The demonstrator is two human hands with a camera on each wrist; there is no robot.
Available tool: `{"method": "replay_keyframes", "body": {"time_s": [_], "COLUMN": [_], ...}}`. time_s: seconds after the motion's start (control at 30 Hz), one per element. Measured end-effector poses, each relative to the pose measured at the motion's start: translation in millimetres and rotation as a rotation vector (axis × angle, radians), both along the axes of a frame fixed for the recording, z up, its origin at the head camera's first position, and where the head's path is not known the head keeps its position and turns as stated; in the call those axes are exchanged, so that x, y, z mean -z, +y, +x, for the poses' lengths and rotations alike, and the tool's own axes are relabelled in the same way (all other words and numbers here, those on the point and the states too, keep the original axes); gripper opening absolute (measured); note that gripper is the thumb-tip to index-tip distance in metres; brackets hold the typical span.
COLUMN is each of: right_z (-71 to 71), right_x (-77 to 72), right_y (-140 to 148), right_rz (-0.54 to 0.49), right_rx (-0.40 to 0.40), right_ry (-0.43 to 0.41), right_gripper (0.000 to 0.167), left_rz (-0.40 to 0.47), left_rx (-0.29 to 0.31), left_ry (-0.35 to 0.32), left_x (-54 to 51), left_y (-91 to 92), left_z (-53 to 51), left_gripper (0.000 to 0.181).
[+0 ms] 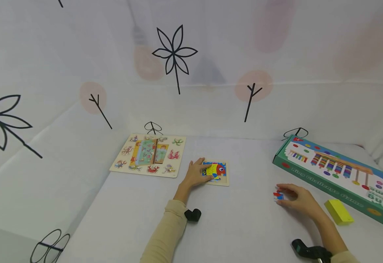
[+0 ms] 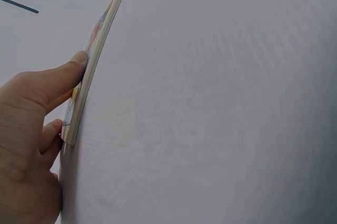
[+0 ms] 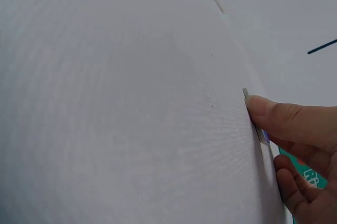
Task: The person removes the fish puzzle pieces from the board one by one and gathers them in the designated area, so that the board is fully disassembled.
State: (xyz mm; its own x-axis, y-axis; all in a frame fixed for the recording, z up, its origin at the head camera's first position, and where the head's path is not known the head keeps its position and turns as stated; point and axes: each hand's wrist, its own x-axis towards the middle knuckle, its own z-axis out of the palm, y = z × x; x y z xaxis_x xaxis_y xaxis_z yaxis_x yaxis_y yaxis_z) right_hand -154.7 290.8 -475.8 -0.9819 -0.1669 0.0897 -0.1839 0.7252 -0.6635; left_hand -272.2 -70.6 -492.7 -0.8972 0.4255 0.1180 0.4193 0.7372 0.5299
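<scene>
On the white cloth lies a small square wooden puzzle board (image 1: 224,179) with a yellow, red and blue fish picture. My left hand (image 1: 196,174) rests on its left side, thumb and fingers spread over the picture. In the left wrist view the thumb touches the face of the puzzle board (image 2: 100,60), seen edge-on. Further right, my right hand (image 1: 298,199) holds a small red, blue and white puzzle piece (image 1: 278,195) between thumb and fingers, at the cloth. Its thin edge (image 3: 260,135) shows in the right wrist view, mostly covered by the thumb.
A larger wooden board (image 1: 143,171) with sea-animal pieces lies at the back left. At the right is a green Ring Challenge Game box (image 1: 329,186), with a yellow block (image 1: 339,212) in front of it, near my right forearm. A patterned cloth wall (image 1: 207,109) rises behind.
</scene>
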Motion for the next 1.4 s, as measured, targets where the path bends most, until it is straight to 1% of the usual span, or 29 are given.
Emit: {"method": "replay_keyframes", "body": {"time_s": [0.23,0.53,0.67,0.73,0.9,1.0,1.07,1.23,1.3,1.4], "right_z": [2.0,1.4,1.8,1.7,-1.3,-5.9,-10.5,-26.3,-33.3,-43.7], "right_x": [3.8,4.1,2.5,0.8,-6.3,-11.4,-16.2,-24.6,-24.5,-22.4], "right_y": [-0.5,-0.8,-1.4,-1.7,-5.5,-12.5,-19.8,-44.6,-55.8,-72.6], "right_rz": [-0.005,-0.018,-0.005,0.002,-0.001,-0.02,-0.036,-0.078,-0.108,-0.143], "right_rx": [0.007,0.009,0.016,0.016,0.017,0.013,0.008,0.009,0.005,0.001], "right_ry": [0.055,0.038,0.009,0.007,0.046,0.085,0.095,0.116,0.131,0.126], "right_gripper": [0.053,0.053,0.057,0.057,0.051,0.048,0.046,0.044,0.043,0.042], "left_rz": [-0.022,-0.029,-0.024,-0.018,-0.012,-0.014,-0.013,-0.017,-0.02,-0.025], "left_rx": [-0.01,-0.017,-0.014,-0.009,-0.001,-0.001,-0.001,-0.002,-0.003,-0.003], "left_ry": [-0.001,-0.016,-0.005,0.001,0.012,0.008,0.005,0.006,0.006,0.003], "left_x": [1.4,0.0,-0.4,-0.3,0.0,-0.2,-0.3,0.6,1.0,0.6], "left_y": [0.2,0.6,0.4,0.2,-0.2,-0.1,-0.2,-0.7,-0.5,0.0], "left_z": [-0.1,0.3,0.9,1.0,0.5,0.2,0.1,-0.6,-0.7,0.0], "left_gripper": [0.055,0.055,0.054,0.054,0.054,0.054,0.054,0.055,0.055,0.055]}}
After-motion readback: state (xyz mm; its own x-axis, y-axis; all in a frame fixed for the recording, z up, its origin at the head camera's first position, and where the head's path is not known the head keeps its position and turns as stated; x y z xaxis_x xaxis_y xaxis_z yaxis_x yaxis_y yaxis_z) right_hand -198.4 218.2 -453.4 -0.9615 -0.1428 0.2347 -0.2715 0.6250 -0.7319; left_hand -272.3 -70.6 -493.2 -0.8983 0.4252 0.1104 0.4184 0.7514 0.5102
